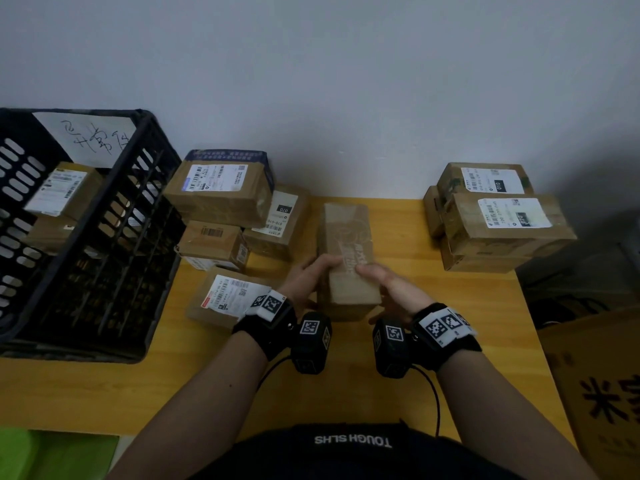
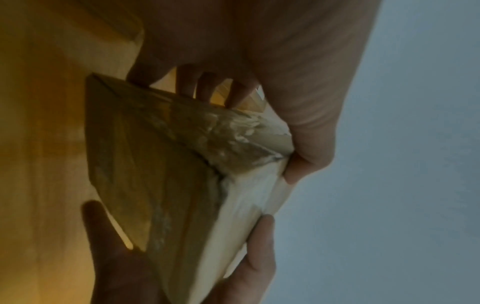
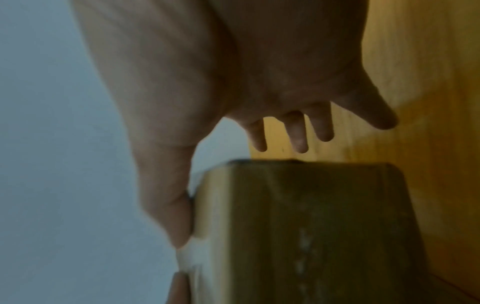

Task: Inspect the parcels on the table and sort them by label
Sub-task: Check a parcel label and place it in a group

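While labelled cardboard parcels [image 1: 502, 220] flank it, a long, taped brown cardboard box [image 1: 346, 244] sits midway on the yellow wooden table [image 1: 104, 393].
Left hand [image 1: 306, 278] grips its side; right hand [image 1: 394, 289] presses thumb on top, fingers spread straight.

Both bare forearms reach forward, wrists close together. The left hand [image 1: 306, 280] grips the tall brown taped cardboard box [image 1: 344, 237] from its left side, thumb on the top face and fingers [image 2: 202, 86] curled down the side. The right hand [image 1: 393, 289] lies flat, its thumb straight along the box's top edge and its fingers [image 3: 298, 131] straight and spread.
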